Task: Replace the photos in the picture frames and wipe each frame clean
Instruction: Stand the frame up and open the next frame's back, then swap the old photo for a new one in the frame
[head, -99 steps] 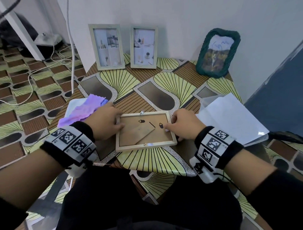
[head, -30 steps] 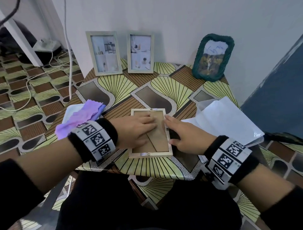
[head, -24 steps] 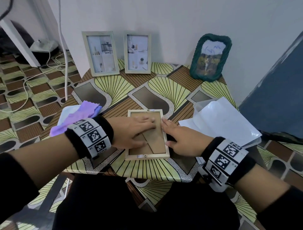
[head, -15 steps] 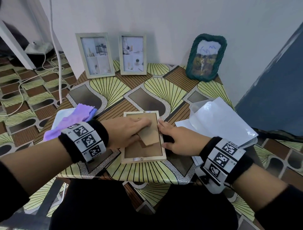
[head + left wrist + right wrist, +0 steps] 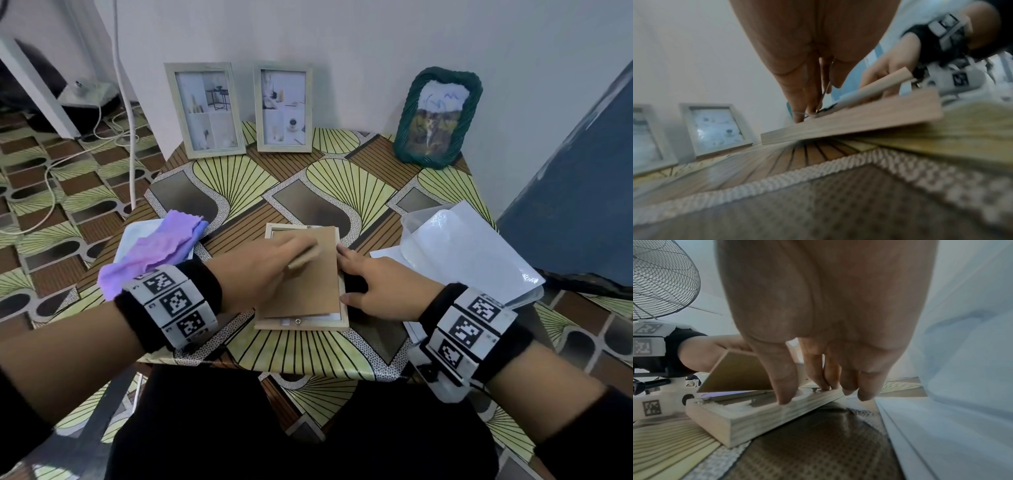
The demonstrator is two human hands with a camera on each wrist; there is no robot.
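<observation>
A pale wooden picture frame (image 5: pixel 301 323) lies face down near the table's front edge. My left hand (image 5: pixel 267 270) pinches the fold-out stand of its brown backing board (image 5: pixel 308 287), and the board tilts up out of the frame. In the right wrist view the raised board (image 5: pixel 735 371) stands at an angle above the frame (image 5: pixel 756 415). My right hand (image 5: pixel 376 287) presses straight fingers (image 5: pixel 785 394) on the frame's right rail. The left wrist view shows my left hand (image 5: pixel 813 104) at the lifted board's edge (image 5: pixel 869 91). The photo inside is hidden.
Two pale frames (image 5: pixel 205 109) (image 5: pixel 283 108) and a green woven frame (image 5: pixel 436 118) stand against the wall. A purple cloth (image 5: pixel 157 250) lies left of the frame, clear sleeves with white sheets (image 5: pixel 462 250) right. A blue panel (image 5: pixel 575 205) borders the table's right side.
The frame was turned from lying wide to lying long. My left hand took the stand and lifted the backing board up. My right hand stayed on the right rail.
</observation>
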